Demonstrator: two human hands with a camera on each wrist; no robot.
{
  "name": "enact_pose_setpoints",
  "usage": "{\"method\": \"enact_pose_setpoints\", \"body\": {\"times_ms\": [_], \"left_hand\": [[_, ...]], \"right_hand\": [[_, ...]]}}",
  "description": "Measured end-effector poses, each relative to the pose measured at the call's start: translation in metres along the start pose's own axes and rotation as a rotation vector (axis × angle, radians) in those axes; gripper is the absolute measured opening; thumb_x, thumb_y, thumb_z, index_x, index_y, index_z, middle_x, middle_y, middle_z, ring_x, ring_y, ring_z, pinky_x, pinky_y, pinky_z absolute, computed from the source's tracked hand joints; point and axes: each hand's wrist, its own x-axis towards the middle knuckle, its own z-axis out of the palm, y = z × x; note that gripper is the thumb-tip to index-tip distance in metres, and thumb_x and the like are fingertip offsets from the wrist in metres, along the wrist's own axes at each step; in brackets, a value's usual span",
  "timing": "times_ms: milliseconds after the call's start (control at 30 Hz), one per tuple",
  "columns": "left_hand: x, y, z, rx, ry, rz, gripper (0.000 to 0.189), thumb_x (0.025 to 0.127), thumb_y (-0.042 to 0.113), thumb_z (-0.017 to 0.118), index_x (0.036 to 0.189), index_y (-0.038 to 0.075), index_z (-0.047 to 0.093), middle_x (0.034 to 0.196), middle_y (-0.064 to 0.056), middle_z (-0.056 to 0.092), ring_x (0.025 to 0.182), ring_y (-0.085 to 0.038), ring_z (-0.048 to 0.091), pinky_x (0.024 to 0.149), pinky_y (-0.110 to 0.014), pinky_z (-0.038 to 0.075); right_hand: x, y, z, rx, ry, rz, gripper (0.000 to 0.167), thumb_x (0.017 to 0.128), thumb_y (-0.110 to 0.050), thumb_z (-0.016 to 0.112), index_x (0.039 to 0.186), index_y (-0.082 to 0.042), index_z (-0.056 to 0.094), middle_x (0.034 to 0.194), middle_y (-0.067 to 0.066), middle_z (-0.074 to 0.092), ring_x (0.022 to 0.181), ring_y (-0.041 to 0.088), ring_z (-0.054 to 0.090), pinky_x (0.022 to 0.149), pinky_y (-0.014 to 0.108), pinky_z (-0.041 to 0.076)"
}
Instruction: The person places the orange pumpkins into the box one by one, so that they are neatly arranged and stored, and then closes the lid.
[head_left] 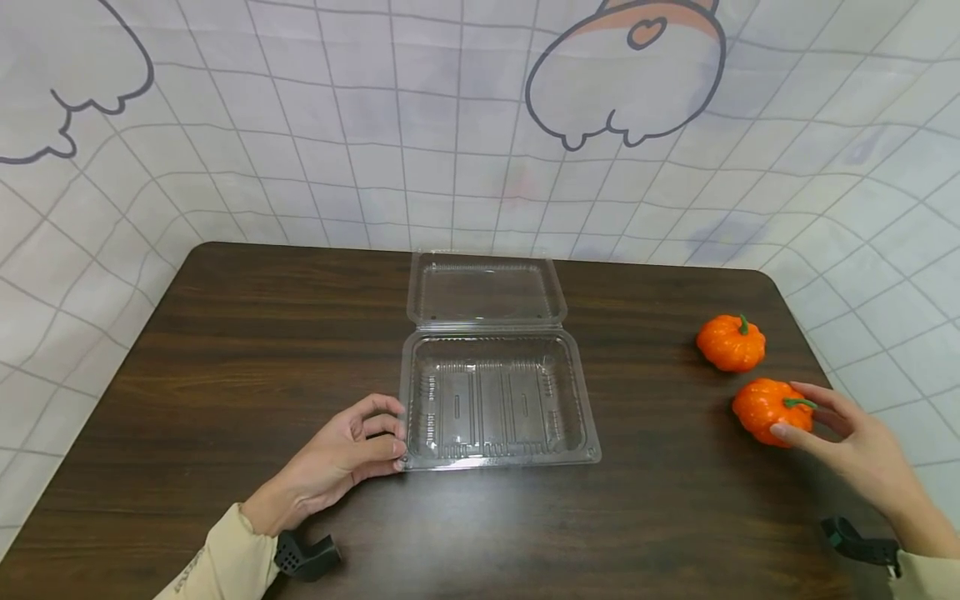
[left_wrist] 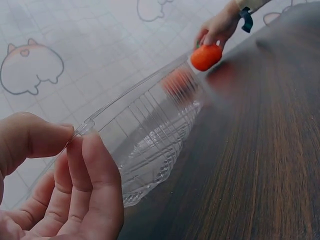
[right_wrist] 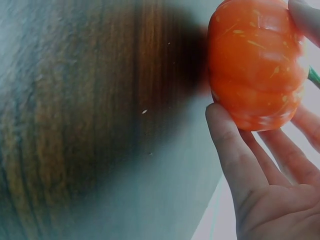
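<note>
My left hand (head_left: 341,458) pinches the near left corner of a clear plastic clamshell container (head_left: 510,458), thumb against fingers on its rim in the left wrist view. Hinged at the back, the container's lid (head_left: 487,292) lies folded open, and nothing sits in the base. Over on the right, my right hand (head_left: 873,458) holds a small orange pumpkin (head_left: 765,408) with a green stem, fingers and thumb spread around its sides. Whether this pumpkin touches the table cannot be told. Just behind it rests a second orange pumpkin (head_left: 727,346).
Everything stands on a dark wood-grain table (head_left: 262,358) with rounded far corners. A pale grid-patterned cloth (head_left: 360,125) with cartoon drawings surrounds the back and sides. Each wrist carries a black camera mount, such as the left mount (head_left: 306,557).
</note>
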Motion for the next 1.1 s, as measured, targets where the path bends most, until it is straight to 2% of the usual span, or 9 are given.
{"method": "enact_pose_setpoints", "body": {"times_ms": [367, 567, 767, 933, 1100], "left_hand": [[-0.001, -0.003, -0.001, -0.034, -0.022, 0.018, 0.036, 0.099, -0.002, 0.063, 0.127, 0.014, 0.046, 0.099, 0.005, 0.065, 0.086, -0.010, 0.068, 0.081, -0.026, 0.064], [-0.001, -0.001, 0.000, -0.039, -0.017, 0.014, 0.037, 0.099, -0.001, 0.065, 0.128, 0.012, 0.046, 0.100, 0.005, 0.066, 0.087, -0.010, 0.068, 0.082, -0.027, 0.064], [-0.002, -0.002, 0.000, -0.042, -0.019, 0.012, 0.036, 0.099, -0.001, 0.064, 0.127, 0.011, 0.046, 0.100, 0.004, 0.066, 0.088, -0.010, 0.068, 0.082, -0.027, 0.064], [-0.002, -0.002, -0.001, -0.049, -0.025, 0.016, 0.035, 0.099, -0.001, 0.064, 0.127, 0.012, 0.047, 0.100, 0.004, 0.066, 0.088, -0.010, 0.068, 0.083, -0.027, 0.064], [0.000, -0.002, -0.001, -0.035, -0.027, 0.015, 0.035, 0.099, -0.001, 0.064, 0.127, 0.013, 0.048, 0.100, 0.005, 0.066, 0.089, -0.009, 0.069, 0.083, -0.027, 0.064]], "right_hand": [[0.001, -0.016, -0.003, 0.050, -0.001, -0.030, 0.071, 0.095, -0.031, 0.077, 0.157, -0.027, 0.043, 0.138, -0.046, 0.037, 0.101, -0.038, 0.036, 0.071, -0.001, 0.044], [0.002, -0.027, -0.003, 0.047, -0.008, -0.041, 0.071, 0.095, -0.030, 0.077, 0.157, -0.028, 0.043, 0.142, -0.041, 0.039, 0.103, -0.038, 0.037, 0.071, 0.001, 0.045], [0.003, -0.044, -0.003, 0.052, -0.004, -0.059, 0.070, 0.093, -0.030, 0.079, 0.155, -0.028, 0.046, 0.142, -0.038, 0.042, 0.104, -0.036, 0.040, 0.072, 0.001, 0.046], [0.003, -0.061, 0.000, 0.078, -0.004, -0.086, 0.069, 0.093, -0.026, 0.079, 0.154, -0.023, 0.047, 0.139, -0.037, 0.043, 0.106, -0.035, 0.044, 0.074, 0.001, 0.046], [0.006, -0.074, 0.000, 0.090, -0.027, -0.125, 0.069, 0.093, -0.022, 0.079, 0.154, -0.023, 0.046, 0.141, -0.035, 0.044, 0.109, -0.032, 0.044, 0.075, 0.001, 0.048]]}}
